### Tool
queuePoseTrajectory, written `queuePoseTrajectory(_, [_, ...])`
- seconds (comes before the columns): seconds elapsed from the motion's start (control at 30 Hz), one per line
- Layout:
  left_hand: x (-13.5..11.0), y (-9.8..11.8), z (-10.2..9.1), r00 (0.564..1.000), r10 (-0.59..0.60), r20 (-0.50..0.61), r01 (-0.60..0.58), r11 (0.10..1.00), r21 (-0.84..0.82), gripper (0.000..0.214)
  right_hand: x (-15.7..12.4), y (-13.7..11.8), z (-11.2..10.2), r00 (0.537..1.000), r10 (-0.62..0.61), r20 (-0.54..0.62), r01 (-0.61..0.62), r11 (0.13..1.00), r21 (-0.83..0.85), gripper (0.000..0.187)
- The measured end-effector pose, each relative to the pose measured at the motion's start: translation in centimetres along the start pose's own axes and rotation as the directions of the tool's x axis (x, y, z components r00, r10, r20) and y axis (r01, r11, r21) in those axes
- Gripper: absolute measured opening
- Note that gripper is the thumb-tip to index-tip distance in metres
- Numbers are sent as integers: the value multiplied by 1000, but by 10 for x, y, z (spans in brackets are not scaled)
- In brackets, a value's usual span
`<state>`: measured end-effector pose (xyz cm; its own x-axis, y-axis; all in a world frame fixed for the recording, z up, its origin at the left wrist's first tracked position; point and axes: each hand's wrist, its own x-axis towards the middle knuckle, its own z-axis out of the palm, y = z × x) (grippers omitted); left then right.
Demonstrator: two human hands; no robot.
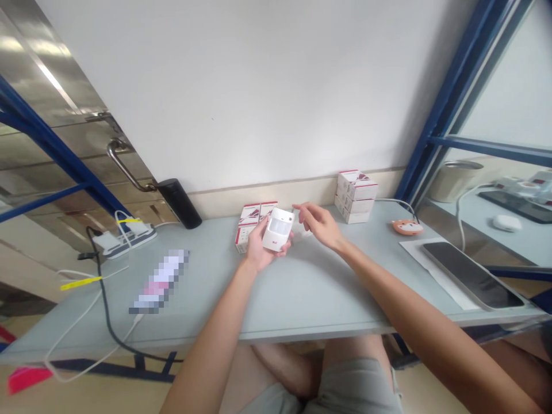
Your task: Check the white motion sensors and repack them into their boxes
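Knees (353, 368) under pale surface (302, 299). Left hand (261, 248) grip clamped on what looks like white motion sensor (276, 230). Right hand (318, 224) open, just beside it.

**Desk surface and surroundings: items noted, pale grey desk (302, 310) below a white wall (259, 86).**
Far left, a white power strip (125, 238) with a black cable (103, 313) running off the edge; beside it, a flat object (159, 282) (pixelated, unreadable). A black cylinder (179, 202) stands against the wall, near a steel door handle (123, 164). Far right, a dark tablet (470, 275) lies on a white sheet (414, 250), just beside an orange animal-shaped cable accessory (407, 227). Blue metal framing (444, 109) flanks the desk.
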<state>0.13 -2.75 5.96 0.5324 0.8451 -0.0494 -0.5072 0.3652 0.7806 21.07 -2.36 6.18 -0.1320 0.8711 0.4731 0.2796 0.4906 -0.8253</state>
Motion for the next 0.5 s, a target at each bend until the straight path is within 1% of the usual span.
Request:
queuePoseTrajectory(0.07, [-1,3,2,999,42,-14,-42,999,-14,48,1,3,-1,998,-54,-34,50,992,-114,45])
queuePoseTrajectory(0.1, [-1,5,2,997,77,-22,-78,997,-29,47,2,7,-2,995,-91,-30,82,974,-210,43])
queuePoseTrajectory(0.13, [-2,6,3,993,116,-33,-118,992,-46,46,2,12,-4,992,-123,4,118,942,-313,45])
queuePoseTrajectory(0.2, [-3,9,3,982,183,-56,-187,979,-77,45,3,24,-9,979,-130,154,188,863,-469,57])
queuePoseTrajectory(0.27, [-4,12,2,975,211,-73,-217,972,-91,44,3,35,-15,950,-65,305,227,814,-534,72])
queuePoseTrajectory(0.3, [-4,13,1,975,210,-78,-217,972,-92,44,3,40,-17,937,-27,349,229,802,-552,81])
queuePoseTrajectory(0.37, [-5,15,0,978,190,-82,-197,977,-83,42,3,47,-20,931,20,364,212,783,-585,94])
queuePoseTrajectory(0.4, [-5,15,0,981,175,-82,-181,981,-74,42,4,50,-21,935,25,353,206,774,-599,96])
queuePoseTrajectory(0.43, [-5,16,1,984,157,-80,-162,985,-62,42,4,52,-20,940,21,340,202,769,-607,93])
queuePoseTrajectory(0.5, [-5,16,2,991,118,-71,-120,992,-34,42,6,57,-19,950,8,313,194,768,-610,81])
